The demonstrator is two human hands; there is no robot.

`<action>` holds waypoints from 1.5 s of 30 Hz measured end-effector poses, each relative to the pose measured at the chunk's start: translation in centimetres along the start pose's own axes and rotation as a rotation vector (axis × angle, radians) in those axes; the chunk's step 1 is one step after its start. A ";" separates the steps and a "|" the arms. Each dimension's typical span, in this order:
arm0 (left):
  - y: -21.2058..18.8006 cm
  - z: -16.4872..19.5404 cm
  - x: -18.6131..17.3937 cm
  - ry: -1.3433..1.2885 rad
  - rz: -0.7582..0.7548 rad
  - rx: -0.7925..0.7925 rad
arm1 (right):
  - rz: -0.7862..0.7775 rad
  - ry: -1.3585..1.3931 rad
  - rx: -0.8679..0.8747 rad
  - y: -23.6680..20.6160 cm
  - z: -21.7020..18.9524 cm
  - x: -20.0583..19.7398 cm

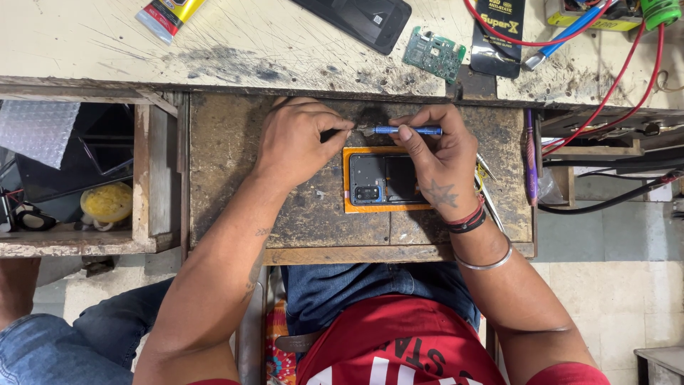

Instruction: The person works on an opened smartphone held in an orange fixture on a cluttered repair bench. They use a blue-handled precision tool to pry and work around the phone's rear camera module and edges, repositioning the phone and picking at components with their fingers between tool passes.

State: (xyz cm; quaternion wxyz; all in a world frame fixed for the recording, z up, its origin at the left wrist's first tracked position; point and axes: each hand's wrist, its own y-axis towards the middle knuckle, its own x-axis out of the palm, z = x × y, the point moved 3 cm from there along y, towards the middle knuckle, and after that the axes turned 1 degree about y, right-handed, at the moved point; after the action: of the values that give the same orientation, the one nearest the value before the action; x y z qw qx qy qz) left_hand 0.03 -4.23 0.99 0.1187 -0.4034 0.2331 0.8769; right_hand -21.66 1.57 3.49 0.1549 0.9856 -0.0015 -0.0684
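The opened phone [385, 180], back cover off and edged in orange, lies flat on the worn pull-out shelf [228, 171] just below the front edge of the table [271, 50], camera block toward the lower left; the right hand [438, 160] rests over the phone's right end, fingers curled shut around a blue-handled screwdriver [407, 130] held level just above the phone's top edge, its metal tip pointing left; the left hand [296, 139] sits just beside the phone's upper left corner, fingers pinched together at the tool's tip; whether a small part lies between those fingertips cannot be told; a black and red band and a metal bangle circle the right wrist

On the scratched table above: a green circuit board [434, 54] near the front edge; a dark phone back cover [356, 18] to its left; a yellow and red tube pack [167, 13] at the far left; a black sachet [499, 36] right of the board; red wires [620, 75] running across the right side; a green plug [659, 11] at the top right corner

A purple-handled tool [531, 157] lies along the right edge of the shelf; the open compartment at left holds a yellow sponge [107, 203] and a sheet of bubble wrap [35, 128]
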 end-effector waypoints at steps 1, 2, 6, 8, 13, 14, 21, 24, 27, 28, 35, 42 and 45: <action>0.0 0.0 0.0 -0.007 0.000 -0.004 | 0.001 -0.025 -0.014 -0.1 -0.1 0.1; 0.0 0.0 0.0 0.002 0.003 -0.002 | 0.001 -0.050 -0.028 -0.1 -0.3 0.1; 0.0 0.0 -0.1 0.009 -0.002 -0.008 | 0.001 -0.085 -0.038 -0.1 -0.6 0.3; 0.0 0.0 -0.1 0.011 -0.008 -0.007 | -0.009 -0.078 -0.060 -0.1 -0.8 0.4; 0.0 0.1 -0.1 0.022 -0.016 0.022 | -0.026 -0.149 -0.098 -0.1 -1.4 0.4; 0.1 0.0 0.0 0.016 -0.025 0.017 | -0.028 -0.188 -0.121 -0.1 -1.6 0.4; 0.1 0.2 -0.1 0.015 -0.048 0.020 | -0.032 -0.275 -0.190 -0.1 -2.4 0.6; 0.1 0.4 -0.1 0.007 -0.060 0.011 | -0.030 -0.282 -0.211 -0.2 -2.6 0.7; 0.2 0.5 -0.2 0.001 -0.059 0.019 | -0.020 -0.297 -0.207 -0.3 -2.5 0.7; 0.2 0.6 -0.2 -0.001 -0.056 0.025 | -0.020 -0.290 -0.202 -0.3 -2.5 0.7; 0.2 0.7 -0.3 -0.002 -0.053 0.020 | -0.019 -0.256 -0.213 -0.2 -2.4 0.7; 0.2 0.5 0.1 0.022 -0.049 0.040 | -0.011 -0.244 -0.177 -0.3 -1.9 0.5; 0.1 0.3 0.5 -0.021 -0.073 0.009 | -0.010 -0.231 -0.192 -0.5 -1.5 0.2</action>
State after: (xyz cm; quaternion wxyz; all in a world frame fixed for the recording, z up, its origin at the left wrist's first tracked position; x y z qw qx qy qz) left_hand -0.54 -4.19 0.79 0.1550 -0.4017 0.2210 0.8751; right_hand -21.30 2.53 4.71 0.2470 0.9517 -0.0079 -0.1820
